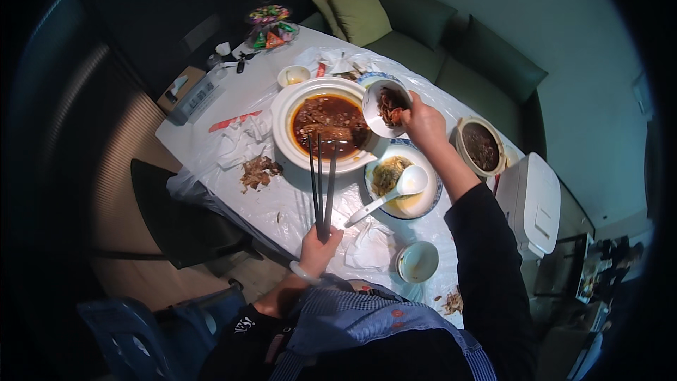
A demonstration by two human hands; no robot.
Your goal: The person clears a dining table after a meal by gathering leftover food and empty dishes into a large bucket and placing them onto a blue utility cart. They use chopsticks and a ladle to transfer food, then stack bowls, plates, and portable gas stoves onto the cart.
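My left hand [320,250] grips several dark chopsticks [319,190], whose far ends reach over the large white pot [282,144] of red-brown broth and meat. In my right hand [426,120] is a small white bowl [374,121] with brown food scraps [391,107], tilted beside the pot's right rim. Below that bowl, a blue-rimmed plate [423,198] holds leftover greens in yellow liquid, with a white spoon [411,181] lying across it. Nearer to me are crumpled tissues [370,247] and stacked pale green bowls [418,262].
The table bears a thin plastic cover, food scraps [259,172], a small bowl [294,76], a tissue box [182,95] and a candy stand [271,34]. At right stand a clay pot [480,146] and a white lidded bin [529,203]. Chairs [174,217] and a green sofa [412,55] flank the table.
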